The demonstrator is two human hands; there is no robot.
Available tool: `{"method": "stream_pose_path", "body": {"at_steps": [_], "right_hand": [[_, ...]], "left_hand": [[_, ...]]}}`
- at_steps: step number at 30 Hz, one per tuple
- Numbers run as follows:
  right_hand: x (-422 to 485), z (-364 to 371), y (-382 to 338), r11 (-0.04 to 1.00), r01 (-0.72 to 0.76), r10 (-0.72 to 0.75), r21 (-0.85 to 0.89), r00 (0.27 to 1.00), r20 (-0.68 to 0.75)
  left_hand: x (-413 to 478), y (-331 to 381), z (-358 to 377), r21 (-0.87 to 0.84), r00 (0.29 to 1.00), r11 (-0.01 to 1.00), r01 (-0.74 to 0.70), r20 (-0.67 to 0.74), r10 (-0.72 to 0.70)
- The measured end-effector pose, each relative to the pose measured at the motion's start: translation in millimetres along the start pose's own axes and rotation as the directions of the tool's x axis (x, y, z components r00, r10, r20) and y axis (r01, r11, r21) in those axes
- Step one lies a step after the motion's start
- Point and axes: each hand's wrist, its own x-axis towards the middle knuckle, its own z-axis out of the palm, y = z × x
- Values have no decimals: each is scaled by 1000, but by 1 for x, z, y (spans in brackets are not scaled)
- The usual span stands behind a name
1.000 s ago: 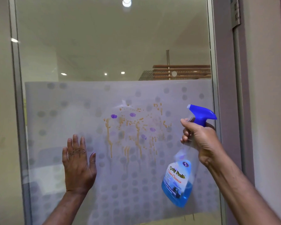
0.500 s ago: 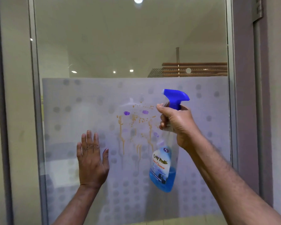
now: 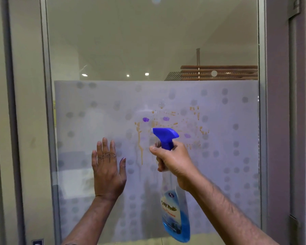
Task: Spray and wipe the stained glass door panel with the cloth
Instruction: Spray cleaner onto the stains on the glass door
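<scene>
The glass door panel has a frosted, dotted lower half. Tan drips and purple smears, the stains, sit near its middle. My right hand grips the neck of a spray bottle holding blue liquid. Its blue trigger head points left, just below the stains. My left hand lies flat against the glass, fingers spread, to the left of the drips. No cloth is in view.
A grey metal frame borders the panel on the left and another frame on the right. A purple-grey door jamb with hinges stands at the far right. Through the clear upper glass I see ceiling lights.
My right hand has carried the spray bottle left and in front of the stained area. The view has shifted, and my left hand stays flat on the glass.
</scene>
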Motion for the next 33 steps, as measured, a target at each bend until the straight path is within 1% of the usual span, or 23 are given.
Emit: {"method": "stream_pose_path", "body": {"at_steps": [4,8,14,18,22,27,30,33], "right_hand": [[-16,-5,23,997,-50,50,-62,999,-5],[-33,-15,42,993,-89,87,-79,996,-32],[-43,-46,53,995,-97,87,-38,977,-194],[-39,-65,49,999,-46,48,14,947,-316],[-30,-78,33,998,39,-14,55,917,-400],[-26,-80,15,993,95,-55,76,909,-413],[-32,-76,7,992,101,-60,79,910,-410],[-44,-73,4,992,92,-51,85,914,-402]], "left_hand": [[1,1,-1,4,1000,1000,-5,0,5],[0,1,-1,4,1000,1000,-3,9,3],[0,1,-1,4,1000,1000,-1,13,1],[-1,0,0,10,1000,1000,-5,9,5],[-1,0,0,3,1000,1000,-8,12,8],[-1,0,-1,-3,1000,1000,-7,26,8],[0,0,-5,-7,999,1000,-6,49,7],[1,-1,-11,-55,997,999,-3,81,8]]}}
